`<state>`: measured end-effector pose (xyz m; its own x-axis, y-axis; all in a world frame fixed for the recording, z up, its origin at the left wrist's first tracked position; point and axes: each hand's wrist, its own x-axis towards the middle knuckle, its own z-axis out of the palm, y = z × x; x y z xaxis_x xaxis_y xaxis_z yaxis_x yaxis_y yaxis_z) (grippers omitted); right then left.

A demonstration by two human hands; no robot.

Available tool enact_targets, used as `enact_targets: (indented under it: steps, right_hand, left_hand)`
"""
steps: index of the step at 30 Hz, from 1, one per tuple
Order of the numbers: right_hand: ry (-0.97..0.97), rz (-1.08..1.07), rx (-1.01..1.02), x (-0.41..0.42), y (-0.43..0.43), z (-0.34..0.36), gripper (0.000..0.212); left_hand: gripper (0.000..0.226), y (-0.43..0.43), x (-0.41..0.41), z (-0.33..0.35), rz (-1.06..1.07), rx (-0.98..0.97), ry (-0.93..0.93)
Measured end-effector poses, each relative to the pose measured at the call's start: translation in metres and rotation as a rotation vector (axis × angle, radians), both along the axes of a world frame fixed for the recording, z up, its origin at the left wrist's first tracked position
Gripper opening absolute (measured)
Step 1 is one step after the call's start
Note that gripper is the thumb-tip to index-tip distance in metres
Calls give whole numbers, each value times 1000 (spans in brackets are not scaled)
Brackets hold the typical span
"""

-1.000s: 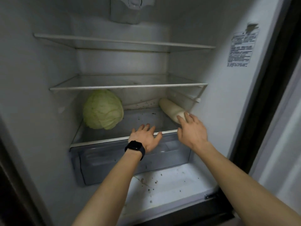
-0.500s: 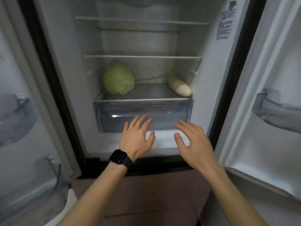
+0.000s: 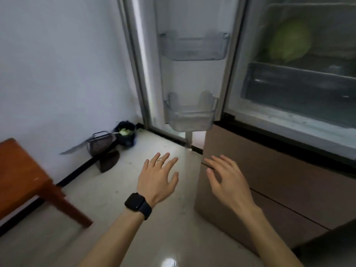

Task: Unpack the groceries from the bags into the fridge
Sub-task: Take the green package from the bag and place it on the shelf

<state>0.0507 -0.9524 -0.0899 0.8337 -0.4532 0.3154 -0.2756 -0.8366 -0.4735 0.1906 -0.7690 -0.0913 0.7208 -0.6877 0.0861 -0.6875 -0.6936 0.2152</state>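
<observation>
Head view: a green cabbage (image 3: pixel 289 40) sits above the crisper drawer (image 3: pixel 298 83) in the open fridge (image 3: pixel 269 120), upper right. Below, a person's left hand (image 3: pixel 157 182), with ring (image 3: pixel 160 161) and black watch (image 3: pixel 137 204), and right hand (image 3: pixel 225 180) hover over the floor (image 3: pixel 115 218), fingers spread, holding nothing. A wooden stool (image 3: pixel 23 180) stands at left.

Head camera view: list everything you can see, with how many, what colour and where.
cabbage: one, pale green, fridge shelf, upper right
crisper drawer: one, clear grey, under that shelf
door bins: two, clear, open fridge door, one above the other
lower fridge front: one, tan, below the open compartment
wooden furniture: one, reddish brown, far left
bucket: one, dark, green scraps inside, floor corner by the wall
watch: one, black, left wrist
left hand: one, open and empty, over the floor
right hand: one, open and empty, before the tan front
</observation>
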Motion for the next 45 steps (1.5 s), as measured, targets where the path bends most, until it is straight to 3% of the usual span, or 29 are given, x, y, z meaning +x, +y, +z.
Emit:
enact_targets:
  steps: [9,21,32,45]
  right_hand:
    - [92,506,-47,92,251,-11,39]
    - [69,870,-89,120,621,0,39]
    - [74,1051,-52,171,804,2,38]
    - [142,1271,30,338,1008,-23,35]
  left_hand:
    - [53,313,-11,-10,540,49,19]
    - [42,687,-80,-8,921,-30,-58]
    - [41,868,-63,-14,1101,-62,-87]
    - [38,1041,72,-18,1298,-10,-38]
